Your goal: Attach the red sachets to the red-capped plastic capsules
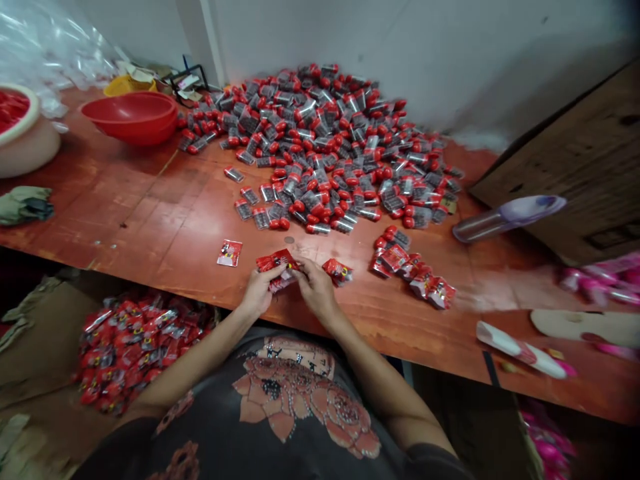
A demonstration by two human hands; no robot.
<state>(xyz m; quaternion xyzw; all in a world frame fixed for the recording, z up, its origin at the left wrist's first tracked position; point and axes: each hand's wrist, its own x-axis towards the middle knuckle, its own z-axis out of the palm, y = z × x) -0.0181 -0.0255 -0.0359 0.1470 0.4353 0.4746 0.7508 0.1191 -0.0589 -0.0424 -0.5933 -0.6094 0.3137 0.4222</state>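
Near the table's front edge, my left hand [259, 291] is closed on a red printed packet [276, 261] that has a pale lower part. My right hand [316, 288] meets it from the other side, its fingers closed at the packet's right edge. Just right of that hand lies another red packet [338, 272]. A flat red and white card [230, 253] rests to the left of my hands. Beyond them spreads a big heap of small clear tubes with red caps and dark contents [320, 147]. Several filled red packets [413, 270] lie in a row to the right.
A red bowl [133, 117] and a white tub [35, 143] stand at the left. Below the table edge, a carton [45, 333] holds many red packets [135, 347]. At the right are a cardboard box [575, 160], a clear plastic scoop-like tube [505, 217] and a white tube [520, 347].
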